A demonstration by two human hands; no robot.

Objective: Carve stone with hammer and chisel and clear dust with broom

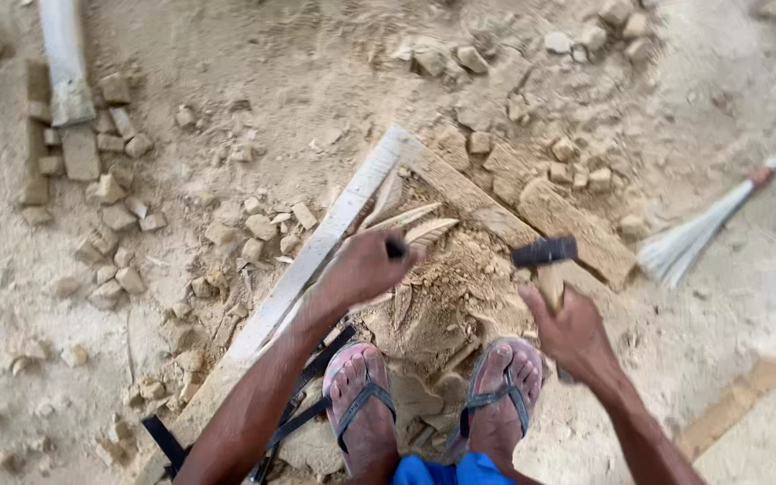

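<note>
A pale stone slab [460, 193] with leaf shapes carved into it lies on the dusty ground in front of me. My left hand [365, 268] is closed around a dark chisel [396, 249], whose tip rests on the carved leaves [424, 229]. My right hand [568, 328] grips the wooden handle of a hammer [543, 253], its dark head raised just right of the chisel. Both my feet, in sandals [361, 395], rest on the near part of the slab.
Several stone chips and offcut blocks [110, 216] are scattered left and behind. A small broom [702, 229] lies to the right. A pale pipe [65, 63] lies at the upper left. Dark straps [168, 440] trail by my left foot.
</note>
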